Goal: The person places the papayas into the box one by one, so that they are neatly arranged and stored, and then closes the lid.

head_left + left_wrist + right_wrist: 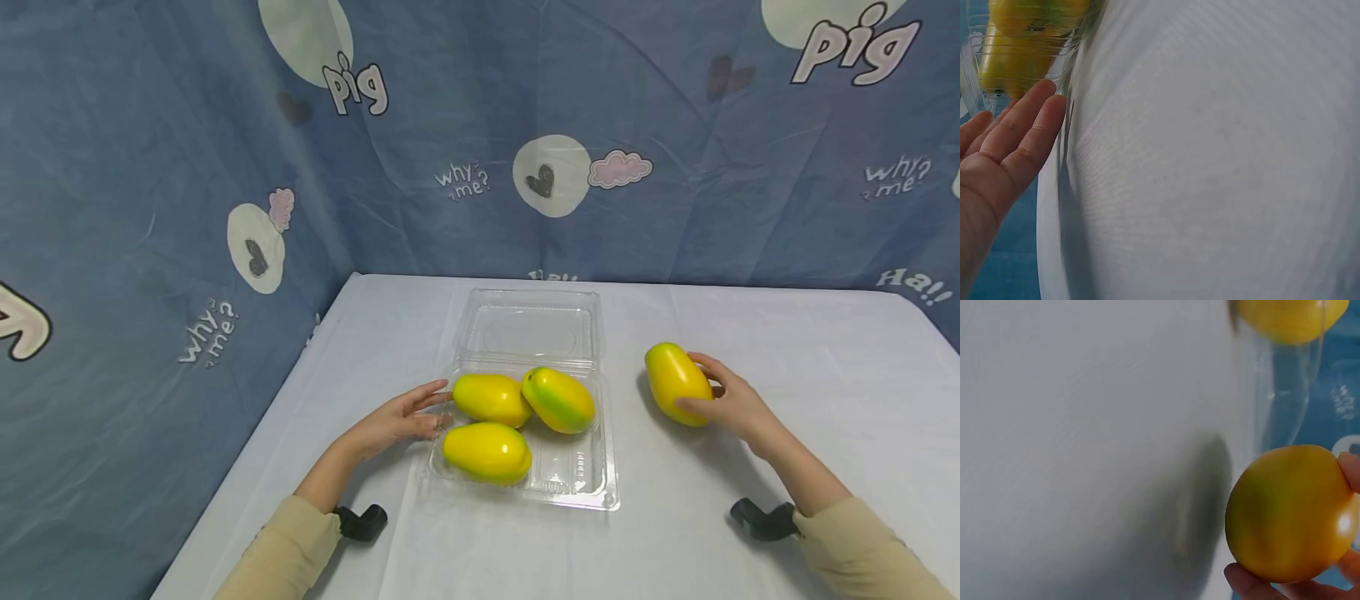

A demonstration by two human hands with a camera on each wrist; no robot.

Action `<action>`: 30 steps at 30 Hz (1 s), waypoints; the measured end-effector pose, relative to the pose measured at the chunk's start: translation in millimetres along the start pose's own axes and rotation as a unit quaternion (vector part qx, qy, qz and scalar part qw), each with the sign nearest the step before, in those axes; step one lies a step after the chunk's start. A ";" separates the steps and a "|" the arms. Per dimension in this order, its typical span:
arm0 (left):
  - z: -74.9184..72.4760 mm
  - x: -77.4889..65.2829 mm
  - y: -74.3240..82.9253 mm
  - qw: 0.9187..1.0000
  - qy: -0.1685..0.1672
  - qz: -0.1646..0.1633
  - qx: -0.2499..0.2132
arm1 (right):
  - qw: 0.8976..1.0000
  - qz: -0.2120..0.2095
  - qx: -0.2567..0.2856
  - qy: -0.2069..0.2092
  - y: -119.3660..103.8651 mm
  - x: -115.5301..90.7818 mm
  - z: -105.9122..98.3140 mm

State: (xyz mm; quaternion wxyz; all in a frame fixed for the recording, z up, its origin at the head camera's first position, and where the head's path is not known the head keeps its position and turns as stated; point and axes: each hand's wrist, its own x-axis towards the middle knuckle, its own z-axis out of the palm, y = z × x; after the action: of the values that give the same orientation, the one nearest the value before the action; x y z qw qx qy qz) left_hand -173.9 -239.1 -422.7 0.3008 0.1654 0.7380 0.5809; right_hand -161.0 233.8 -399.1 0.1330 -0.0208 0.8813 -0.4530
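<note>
A yellow mango with a greenish tip is gripped by my right hand, thumb on the near side and fingers on the far side. In the right wrist view this mango casts a shadow on the cloth. An open clear plastic clamshell box holds three more mangoes: one at the back left, one at the front left, and a greener one at the right. My left hand is at the box's left side, fingers extended; the left wrist view shows its fingers beside the clear wall.
The box's hinged lid lies flat behind it. Everything is on a white-covered table. A blue printed curtain hangs behind and at the left. Black wrist mounts sit by both beige sleeves.
</note>
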 end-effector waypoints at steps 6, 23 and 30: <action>0.7 -0.5 0.5 1.000 0.001 0.001 0.001 | 0.998 -0.069 -0.006 0.003 -21.4 -15.1 2.2; 0.4 -0.3 1.1 1.000 -0.001 0.001 0.000 | 0.979 -0.201 -0.026 -0.006 -70.0 -44.0 28.3; -0.5 -0.3 1.0 1.000 0.002 -0.004 0.002 | 0.963 -0.266 -0.048 -0.015 -79.4 -49.3 48.4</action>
State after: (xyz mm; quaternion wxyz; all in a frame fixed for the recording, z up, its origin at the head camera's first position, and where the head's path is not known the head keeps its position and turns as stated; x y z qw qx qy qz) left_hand -174.1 -239.4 -421.7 0.3016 0.1621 0.7401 0.5787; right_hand -107.9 156.4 -351.4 0.0198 -0.2675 0.8626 -0.4289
